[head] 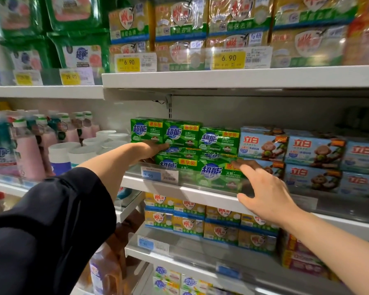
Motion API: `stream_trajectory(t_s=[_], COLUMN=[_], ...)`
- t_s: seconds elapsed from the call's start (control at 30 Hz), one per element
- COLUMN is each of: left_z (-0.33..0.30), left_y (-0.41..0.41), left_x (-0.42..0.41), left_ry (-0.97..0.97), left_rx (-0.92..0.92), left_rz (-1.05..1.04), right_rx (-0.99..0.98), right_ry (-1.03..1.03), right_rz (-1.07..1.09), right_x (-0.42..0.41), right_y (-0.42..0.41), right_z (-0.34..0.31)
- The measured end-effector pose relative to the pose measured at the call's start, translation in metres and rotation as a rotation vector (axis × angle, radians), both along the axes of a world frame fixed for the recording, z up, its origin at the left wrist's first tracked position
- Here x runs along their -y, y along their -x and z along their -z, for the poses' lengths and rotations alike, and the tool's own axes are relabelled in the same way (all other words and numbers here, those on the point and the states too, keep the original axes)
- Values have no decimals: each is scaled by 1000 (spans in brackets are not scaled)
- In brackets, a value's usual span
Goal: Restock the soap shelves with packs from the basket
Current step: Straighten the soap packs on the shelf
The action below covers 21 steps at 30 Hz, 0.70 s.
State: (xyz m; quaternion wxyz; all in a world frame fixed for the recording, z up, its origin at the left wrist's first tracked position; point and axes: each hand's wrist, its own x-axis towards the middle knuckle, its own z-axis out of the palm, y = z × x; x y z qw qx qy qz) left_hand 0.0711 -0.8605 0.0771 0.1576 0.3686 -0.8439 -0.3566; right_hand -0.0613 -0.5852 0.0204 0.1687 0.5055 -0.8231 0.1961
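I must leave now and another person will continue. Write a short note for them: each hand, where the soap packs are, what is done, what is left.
Left hand: reaches among the green plastic-wrapped soap packs on the white middle shelf, fingers hidden behind the stack, so its grip is unclear.
Right hand: open, fingers spread on the front right green pack, steadying it.
Neighbours: light-blue soap packs stand directly to the right.
Done: green packs are stacked in layers on this shelf.
Left: straighten the front pack. The basket is out of view, so the remaining stock is unknown.
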Motion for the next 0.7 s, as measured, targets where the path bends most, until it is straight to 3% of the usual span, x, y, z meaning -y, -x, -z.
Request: stream_trajectory(t_s=[0.13,0.23,0.37,0.5,0.7], left_z=[1,16,42,69,86], left_y=[-2,1,-1,8,35], left_x=[-7,-22,-76,-165,-315], left_ry=[39,246,563,624,456], left_rx=[76,63,-416,-641,-643], left_rz=[39,-113,-383,-129,351], right_rx=[-7,-23,-44,-87,-89], right_ry=[-23,-53,-16,-15,-94], right_rz=[-4,-39,-70,-28,227], right_x=[-3,-7,-31,-88,-232], right_y=[-1,-2,-2,-1,-3], right_z=[-1,-2,3,11,17])
